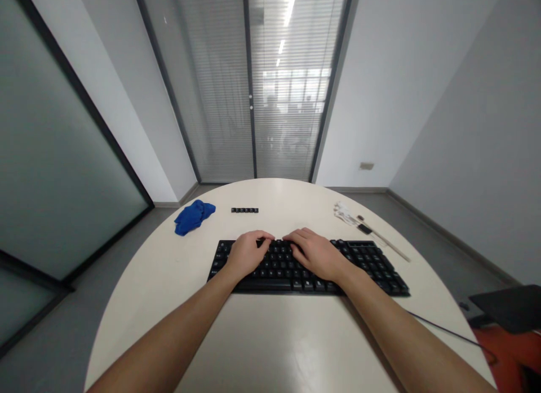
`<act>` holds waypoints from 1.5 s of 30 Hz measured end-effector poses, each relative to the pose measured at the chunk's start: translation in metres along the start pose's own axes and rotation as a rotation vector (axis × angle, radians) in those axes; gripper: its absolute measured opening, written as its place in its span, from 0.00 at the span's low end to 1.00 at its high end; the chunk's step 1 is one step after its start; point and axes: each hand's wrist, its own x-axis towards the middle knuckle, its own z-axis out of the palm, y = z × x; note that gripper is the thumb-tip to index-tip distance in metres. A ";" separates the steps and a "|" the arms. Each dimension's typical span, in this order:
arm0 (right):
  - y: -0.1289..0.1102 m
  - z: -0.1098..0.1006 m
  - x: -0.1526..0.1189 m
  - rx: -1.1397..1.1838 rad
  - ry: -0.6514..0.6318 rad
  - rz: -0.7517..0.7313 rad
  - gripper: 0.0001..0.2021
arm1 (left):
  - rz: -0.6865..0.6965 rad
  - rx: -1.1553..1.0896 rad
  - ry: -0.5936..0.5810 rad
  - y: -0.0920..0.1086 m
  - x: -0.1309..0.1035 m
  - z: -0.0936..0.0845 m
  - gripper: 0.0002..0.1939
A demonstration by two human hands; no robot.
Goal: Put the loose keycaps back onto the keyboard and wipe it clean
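Observation:
A black keyboard (270, 284) lies across the middle of the table, with its number pad to the right. At its upper left part, my left hand (248, 252) has thumb and index finger bent toward each other near the back row of keys; whatever lies between the fingertips is too small to make out. Just to the right, my right hand (315, 252) rests over the keyboard's back edge, its fingers curled toward the same row, their tips partly hidden. Behind the keyboard sits a short row of loose black keycaps (244, 210).
A crumpled blue cloth (193, 216) lies at the table's back left. White crumpled material (344, 213), a small black object (364, 229) and a thin stick (391, 245) are at the back right. A black cable (443, 329) runs off the right edge of the round table (270, 342).

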 end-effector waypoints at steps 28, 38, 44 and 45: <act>-0.009 -0.005 0.001 0.090 -0.041 -0.125 0.20 | -0.119 0.183 -0.006 0.008 0.001 -0.001 0.13; -0.013 -0.007 0.002 0.106 -0.058 -0.107 0.23 | -0.182 0.174 -0.026 0.010 0.007 0.000 0.12; -0.014 -0.005 0.002 0.101 -0.053 -0.105 0.21 | -0.166 0.212 -0.045 0.012 0.007 0.000 0.10; -0.013 -0.005 0.002 0.097 -0.053 -0.107 0.21 | -0.161 0.226 -0.042 0.012 0.006 0.001 0.10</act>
